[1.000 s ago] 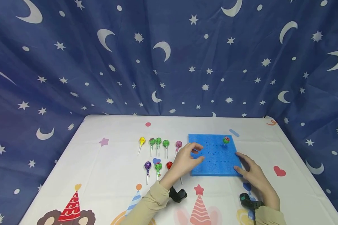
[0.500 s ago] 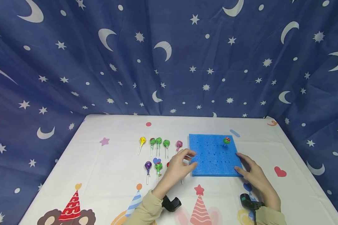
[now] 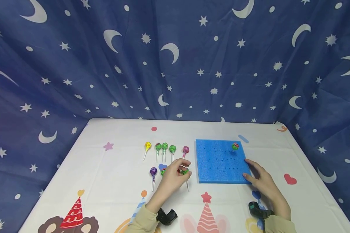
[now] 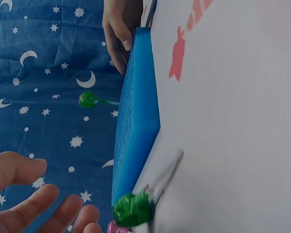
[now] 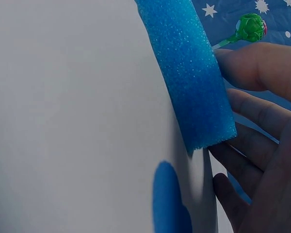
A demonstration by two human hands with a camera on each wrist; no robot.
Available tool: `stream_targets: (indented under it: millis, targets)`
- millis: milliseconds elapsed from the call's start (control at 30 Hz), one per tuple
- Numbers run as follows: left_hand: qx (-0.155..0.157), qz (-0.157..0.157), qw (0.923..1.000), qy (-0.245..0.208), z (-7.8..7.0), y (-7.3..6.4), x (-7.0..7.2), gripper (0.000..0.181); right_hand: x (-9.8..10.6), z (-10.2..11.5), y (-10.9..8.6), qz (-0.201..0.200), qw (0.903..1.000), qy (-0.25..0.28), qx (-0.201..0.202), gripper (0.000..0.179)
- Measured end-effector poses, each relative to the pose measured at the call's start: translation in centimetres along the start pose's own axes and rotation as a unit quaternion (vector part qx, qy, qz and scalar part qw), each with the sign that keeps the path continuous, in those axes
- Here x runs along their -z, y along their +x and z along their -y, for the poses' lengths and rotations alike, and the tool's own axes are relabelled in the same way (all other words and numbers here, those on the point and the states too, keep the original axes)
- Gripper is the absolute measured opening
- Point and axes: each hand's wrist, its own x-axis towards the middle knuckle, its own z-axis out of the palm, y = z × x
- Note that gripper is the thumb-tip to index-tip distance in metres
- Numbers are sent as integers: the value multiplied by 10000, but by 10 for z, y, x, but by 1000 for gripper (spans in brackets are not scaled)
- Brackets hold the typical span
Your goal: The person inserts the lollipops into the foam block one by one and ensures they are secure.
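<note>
My left hand (image 3: 172,178) is over the lower row of lollipops, thumb and fingers apart with nothing between them. A green lollipop (image 3: 185,171) shows by its fingertips, and a purple lollipop (image 3: 153,171) lies to its left. Part of another green lollipop (image 3: 163,171) is covered by the hand. My right hand (image 3: 262,179) rests against the right edge of a blue foam block (image 3: 218,174), thumb and fingers touching it. One green-and-red lollipop (image 3: 235,146) stands upright in the block, near its far right corner. Rows of small holes mark the block's top.
Behind the left hand lie a yellow lollipop (image 3: 147,146), several green ones and a pink lollipop (image 3: 185,149), sticks toward me. A white patterned cloth (image 3: 119,181) covers the table. A blue curtain (image 3: 175,81) with moons and stars hangs behind.
My left hand has drawn back from above the foam block, moving left and toward me over the lower lollipops. My right hand stays at the block's edge.
</note>
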Motion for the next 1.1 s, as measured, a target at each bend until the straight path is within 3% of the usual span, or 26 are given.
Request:
stream_targets:
  millis: [433,867,1100]
  targets:
    - [210,-272,9994,60,7,-11,29,26,3,2,2,26,10000,-23,-8,75]
    - [588,-695,9943,557,20,-25,62,29,2,1,0,-3,9999,108,43,75]
    - [627,-870,9894,979,27,-28,81,29,1,0,-1,4,9999,134,-31,75]
